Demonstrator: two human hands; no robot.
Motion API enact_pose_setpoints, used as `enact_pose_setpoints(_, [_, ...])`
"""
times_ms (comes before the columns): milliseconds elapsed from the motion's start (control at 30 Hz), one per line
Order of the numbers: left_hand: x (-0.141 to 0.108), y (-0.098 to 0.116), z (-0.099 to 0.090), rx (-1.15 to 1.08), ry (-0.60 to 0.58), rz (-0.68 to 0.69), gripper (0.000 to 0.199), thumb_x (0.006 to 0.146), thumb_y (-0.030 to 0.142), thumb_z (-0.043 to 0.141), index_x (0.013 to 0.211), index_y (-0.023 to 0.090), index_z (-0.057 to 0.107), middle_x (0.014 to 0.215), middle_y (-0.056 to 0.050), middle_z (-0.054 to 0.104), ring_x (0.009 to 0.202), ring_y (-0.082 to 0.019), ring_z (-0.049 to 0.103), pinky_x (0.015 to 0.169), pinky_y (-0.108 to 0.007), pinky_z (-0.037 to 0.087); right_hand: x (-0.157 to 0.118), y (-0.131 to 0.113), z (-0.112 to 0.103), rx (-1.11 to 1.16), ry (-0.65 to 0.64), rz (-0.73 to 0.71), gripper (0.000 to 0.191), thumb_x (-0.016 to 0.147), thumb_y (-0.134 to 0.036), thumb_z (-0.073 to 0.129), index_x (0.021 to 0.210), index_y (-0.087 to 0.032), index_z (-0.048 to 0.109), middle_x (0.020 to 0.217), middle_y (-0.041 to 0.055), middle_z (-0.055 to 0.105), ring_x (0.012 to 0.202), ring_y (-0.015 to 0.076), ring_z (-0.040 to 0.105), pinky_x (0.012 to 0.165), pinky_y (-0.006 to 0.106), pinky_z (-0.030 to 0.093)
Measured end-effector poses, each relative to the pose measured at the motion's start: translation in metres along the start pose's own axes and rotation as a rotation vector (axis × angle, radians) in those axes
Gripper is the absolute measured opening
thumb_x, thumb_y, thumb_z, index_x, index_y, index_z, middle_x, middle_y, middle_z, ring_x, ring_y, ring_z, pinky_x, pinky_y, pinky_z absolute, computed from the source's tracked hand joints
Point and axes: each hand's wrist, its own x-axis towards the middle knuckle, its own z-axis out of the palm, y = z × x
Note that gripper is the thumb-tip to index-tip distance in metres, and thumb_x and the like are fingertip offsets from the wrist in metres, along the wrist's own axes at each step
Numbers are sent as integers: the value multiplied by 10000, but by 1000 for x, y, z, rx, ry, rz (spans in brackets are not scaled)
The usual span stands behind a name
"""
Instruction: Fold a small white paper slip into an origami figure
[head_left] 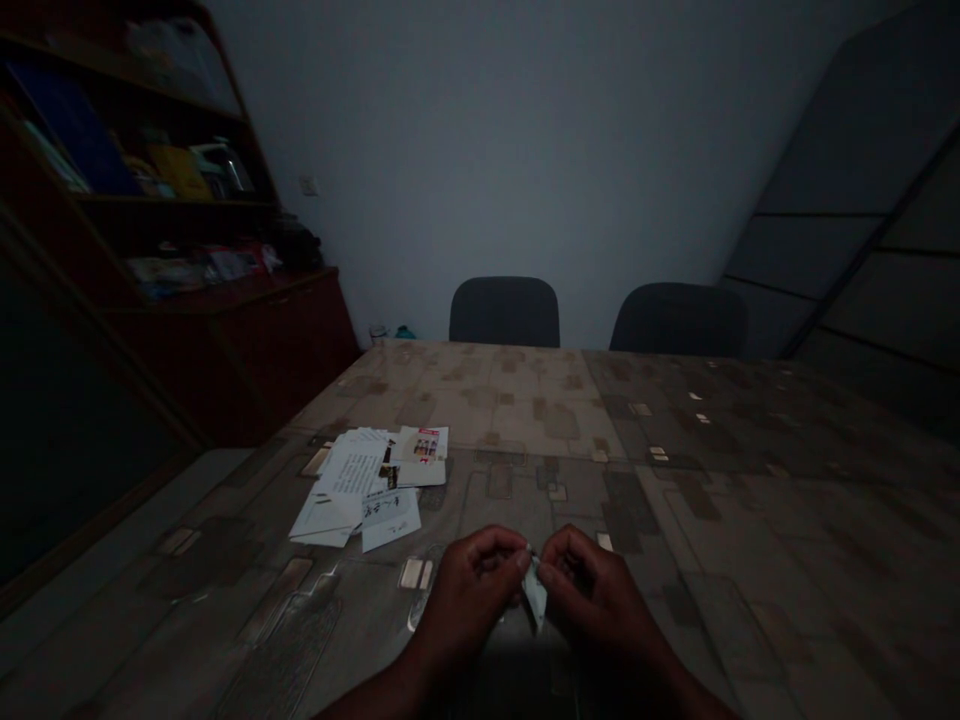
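Note:
Close to the near edge of the table, my left hand point(480, 585) and my right hand point(589, 585) meet over a small folded piece of pale paper point(535, 592). Thumb and fingers of each hand pinch its upper end, and the lower end hangs down to a point between them. Part of the paper is hidden behind the fingers. To the left, apart from both hands, lies a loose pile of printed paper sheets point(352, 475); one sheet with a coloured picture point(425, 445) is at its right side.
A patterned cloth point(525, 400) covers the wide table. Two dark chairs point(504, 312) stand at its far side against a pale wall point(510, 150). A dark red shelf cabinet point(285, 330) with assorted items is at the left. Grey panels point(825, 170) stand at the right.

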Motion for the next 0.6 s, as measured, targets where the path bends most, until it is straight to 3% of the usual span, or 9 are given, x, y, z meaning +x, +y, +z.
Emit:
enact_pose_setpoints(267, [0,-8,3,-73,55,-32,295,621,381,794,672,132,645,567,17,579,517,-116,533,489,-205,432,-3,2,8,99,6,67,252,822,-418,576,729,-186,542,593,-44,436,543,114,382,508,227,289])
enact_pose_setpoints(600, [1,-13,2,83,21,42,200,671,317,715,711,129,658,578,15,571,522,-108,513,502,-198,389,-3,-9,4,-331,89,-92,69,742,-183,524,674,-190,516,568,-50,485,520,107,478,500,200,330])
